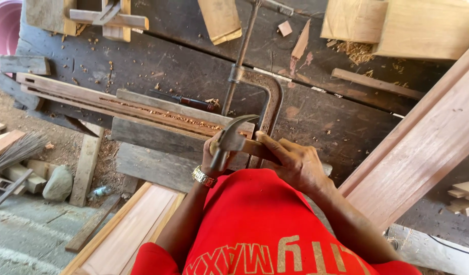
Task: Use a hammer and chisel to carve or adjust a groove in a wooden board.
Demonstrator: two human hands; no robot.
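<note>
My right hand (295,162) is closed around the wooden handle of a claw hammer (229,136). The steel head points left, over the edge of a dark workbench (183,66). My left hand (210,162), with a gold wristwatch (203,176) on it, is curled right under the hammer head and touches it. The head hides its fingers, so whether it grips anything is unclear. Both hands are close to my red shirt (260,224). Just beyond them lies a long grooved wooden rail (117,104) with shavings in its channel.
A rusty metal clamp (262,84) stands on the bench behind the hammer, with a dark-handled tool (191,102) beside it. A wide reddish plank (423,147) slants at right and a pale panel (127,229) leans at lower left. Offcuts, a stone (57,183), a broom (18,150) and a pink tub (2,28) lie left.
</note>
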